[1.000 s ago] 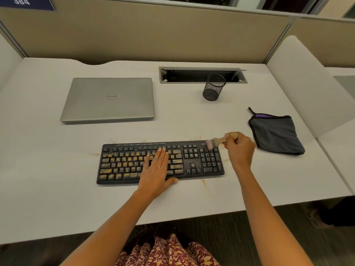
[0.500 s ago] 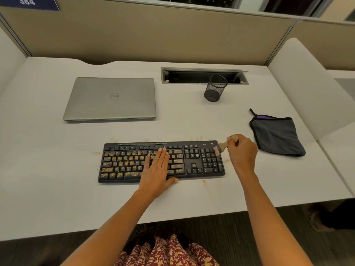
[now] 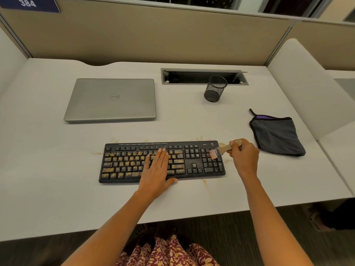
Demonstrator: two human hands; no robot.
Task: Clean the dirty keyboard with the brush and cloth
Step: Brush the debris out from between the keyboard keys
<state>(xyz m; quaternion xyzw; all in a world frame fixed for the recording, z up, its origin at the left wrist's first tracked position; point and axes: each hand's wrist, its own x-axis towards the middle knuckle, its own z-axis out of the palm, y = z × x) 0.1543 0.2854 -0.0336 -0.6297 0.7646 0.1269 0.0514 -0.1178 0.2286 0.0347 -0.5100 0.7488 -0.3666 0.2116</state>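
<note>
Brush (image 3: pixel 221 150) moved onto keyboard (image 3: pixel 194 166) numpad, gripped by right hand (image 3: pixel 244 156); left hand (image 3: pixel 155 169) flat; mesh cup (image 3: pixel 215 89) stands behind.

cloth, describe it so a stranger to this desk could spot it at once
On the white desk, find the black keyboard near the front edge. Right of it, beyond the right hand holding the brush, lies the cloth. It alone is soft: dark grey, folded, purple-trimmed.
</note>
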